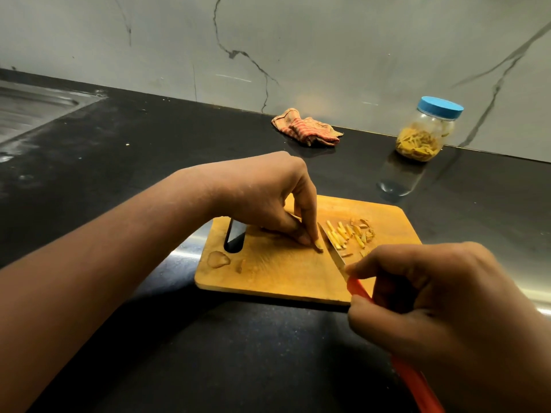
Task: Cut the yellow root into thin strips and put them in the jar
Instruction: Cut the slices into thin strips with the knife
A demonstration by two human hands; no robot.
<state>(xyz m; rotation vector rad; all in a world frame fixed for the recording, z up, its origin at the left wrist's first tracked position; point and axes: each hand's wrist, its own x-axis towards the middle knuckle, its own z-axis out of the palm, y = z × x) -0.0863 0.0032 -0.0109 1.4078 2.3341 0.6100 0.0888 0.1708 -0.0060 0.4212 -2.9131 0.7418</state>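
Observation:
A wooden cutting board (pixel 268 272) lies on the black counter. My left hand (pixel 268 198) pinches a small piece of yellow root (pixel 318 245) down on the board with its fingertips. My right hand (pixel 441 305) grips the orange handle of a knife (pixel 335 251); its blade rests on the board right beside the root piece. Several cut yellow strips (pixel 347 234) lie just right of the blade. A clear jar (pixel 425 132) with a blue lid on stands at the back right, partly filled with yellow strips.
A striped folded cloth (pixel 307 128) lies by the marble wall behind the board. A steel sink (pixel 32 108) sits at the far left. Peel scraps (pixel 219 259) lie on the board near its handle slot. The counter's front edge runs at the right.

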